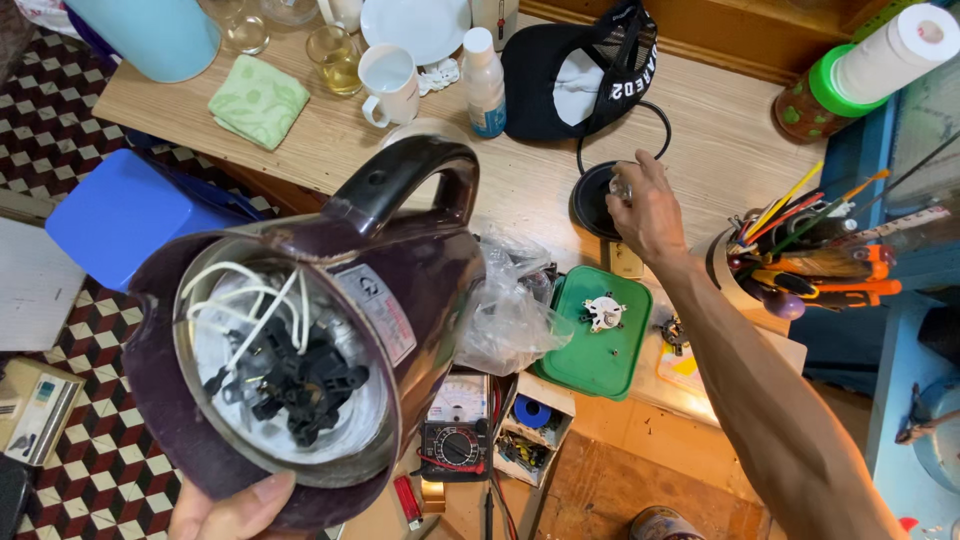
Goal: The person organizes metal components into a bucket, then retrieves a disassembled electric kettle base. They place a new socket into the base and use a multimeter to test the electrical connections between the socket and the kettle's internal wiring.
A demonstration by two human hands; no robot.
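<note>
My left hand holds a dark purple electric kettle up near the camera, tipped so its open underside faces me. Inside the base I see white wires and a black connector block. The kettle's black handle points toward the table. My right hand reaches far out to the black round kettle base on the wooden table, fingers closed on a small clear part at its top edge.
A green tray with a small white part lies below my right arm, beside crumpled clear plastic. A multimeter, a holder of pens and tools, a black cap, a white mug, a bottle and a blue stool surround them.
</note>
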